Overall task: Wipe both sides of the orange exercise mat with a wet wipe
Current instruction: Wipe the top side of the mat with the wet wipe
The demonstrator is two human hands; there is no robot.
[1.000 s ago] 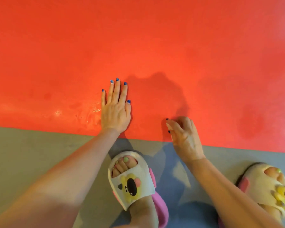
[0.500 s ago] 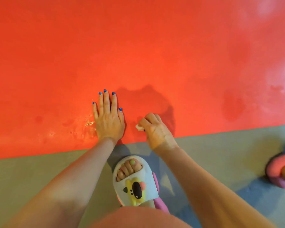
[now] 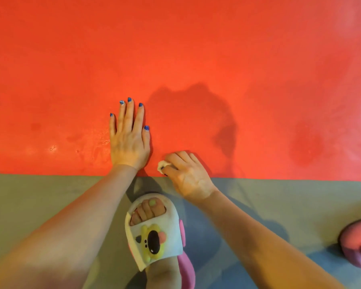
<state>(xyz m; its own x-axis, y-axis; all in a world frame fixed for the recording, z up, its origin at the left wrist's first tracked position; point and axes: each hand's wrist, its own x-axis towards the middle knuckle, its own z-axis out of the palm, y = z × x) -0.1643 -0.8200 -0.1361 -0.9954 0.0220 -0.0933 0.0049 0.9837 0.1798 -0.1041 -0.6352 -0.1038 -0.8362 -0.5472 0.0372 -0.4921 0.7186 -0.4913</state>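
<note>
While the left hand lies flat, probably pinning the flat orange foam exercise mat near its near edge, the right hand just right of it pinches a balled white wet wipe to scrub there.

Bright, sharp view (soft shadows, right-edge glare).
</note>
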